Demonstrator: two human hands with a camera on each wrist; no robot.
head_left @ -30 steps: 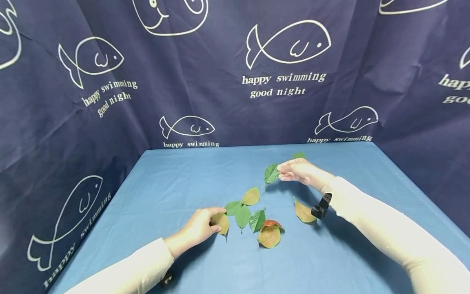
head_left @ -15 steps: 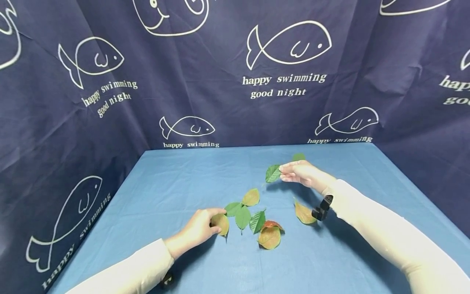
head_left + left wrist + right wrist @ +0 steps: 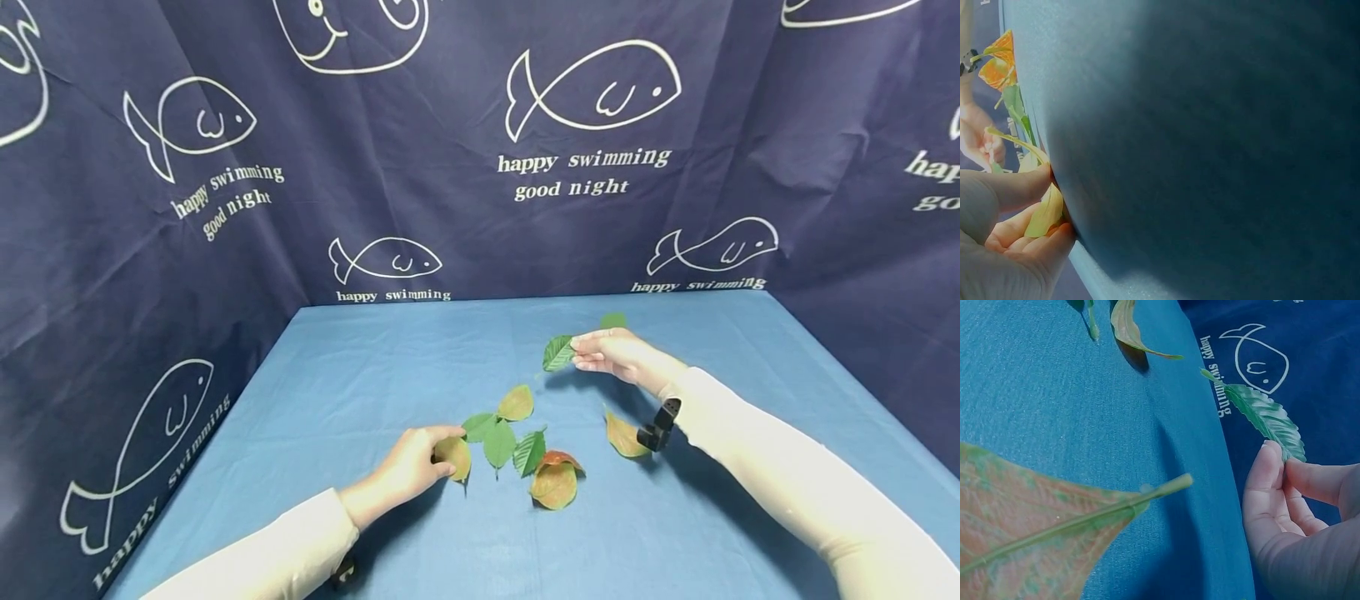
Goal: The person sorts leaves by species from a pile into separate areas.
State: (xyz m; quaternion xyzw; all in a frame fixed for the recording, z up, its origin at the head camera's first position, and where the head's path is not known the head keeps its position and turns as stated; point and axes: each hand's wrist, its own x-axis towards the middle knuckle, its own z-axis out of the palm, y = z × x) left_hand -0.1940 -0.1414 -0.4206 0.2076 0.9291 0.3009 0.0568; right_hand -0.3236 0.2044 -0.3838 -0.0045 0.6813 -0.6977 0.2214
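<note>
Between thumb and fingertips my right hand (image 3: 618, 352) pinches a serrated green leaf (image 3: 557, 353) by one end, above the blue cloth; the right wrist view shows this leaf (image 3: 1265, 415) with its stem pointing away from the fingers. My left hand (image 3: 407, 463) holds a yellow leaf (image 3: 454, 457) at the cloth, thumb and fingers on it. In the left wrist view that leaf (image 3: 1047, 212) bends between the fingers. Beside it lie two smooth green leaves (image 3: 498, 443), a yellow-green leaf (image 3: 516, 403) above them and a serrated green leaf (image 3: 529, 452) to their right.
A reddish leaf (image 3: 562, 458) lies partly under an orange-yellow leaf (image 3: 555, 487). Another yellow-orange leaf (image 3: 625, 436) rests near the right wrist's black camera (image 3: 659, 425). Behind the right hand is a green leaf (image 3: 613, 320). A navy curtain (image 3: 465, 208) with fish drawings stands behind the table.
The right hand with its green leaf has shifted very slightly to the right. The left hand keeps its hold on the yellow leaf, and the other leaves lie as before.
</note>
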